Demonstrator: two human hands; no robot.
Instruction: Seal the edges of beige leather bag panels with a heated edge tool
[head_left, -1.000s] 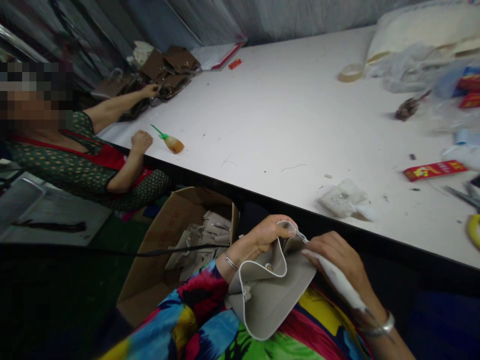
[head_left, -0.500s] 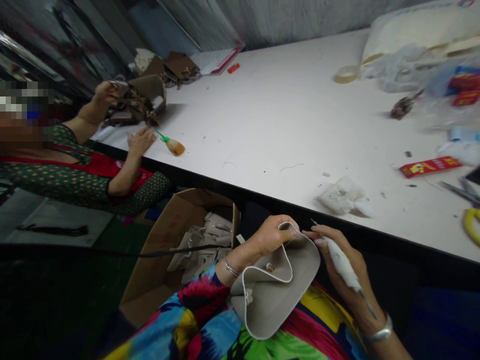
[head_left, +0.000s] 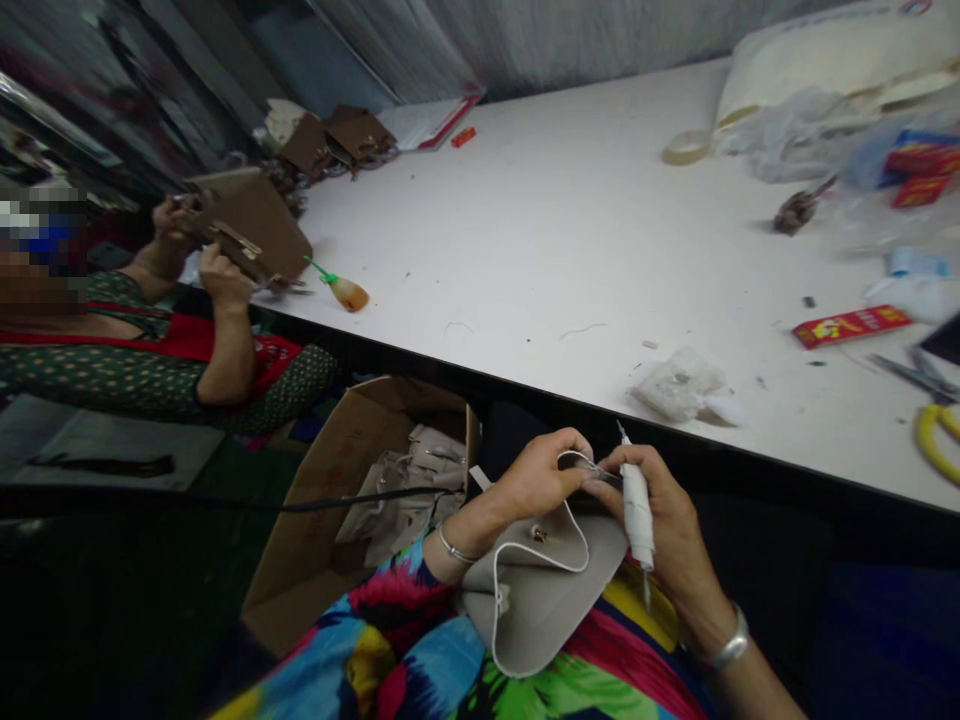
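Observation:
A light grey bag piece [head_left: 551,600] with pale edges and a small gold fitting [head_left: 538,534] rests on my lap, its rim bent in a wave. My left hand [head_left: 541,470] pinches the upper edge of this piece. Close beside it, my right hand [head_left: 664,510] has its thumb and finger at the same edge. A white-wrapped tool [head_left: 637,515] with a thin metal point at each end is held in my right hand, standing nearly upright. What lies between the fingertips of both hands is too small to make out.
Left of me, a cardboard box [head_left: 281,560] holds several grey pieces. A person at the far left handles a brown bag [head_left: 259,225]. On the white table [head_left: 525,220] are a glue bottle [head_left: 349,293], a plastic bag [head_left: 682,385], tape [head_left: 686,148], a red packet [head_left: 851,326] and yellow-handled scissors [head_left: 934,440].
My right hand has moved left to the piece's edge, and the tool has turned more upright. The other person's hands now hold up a brown bag.

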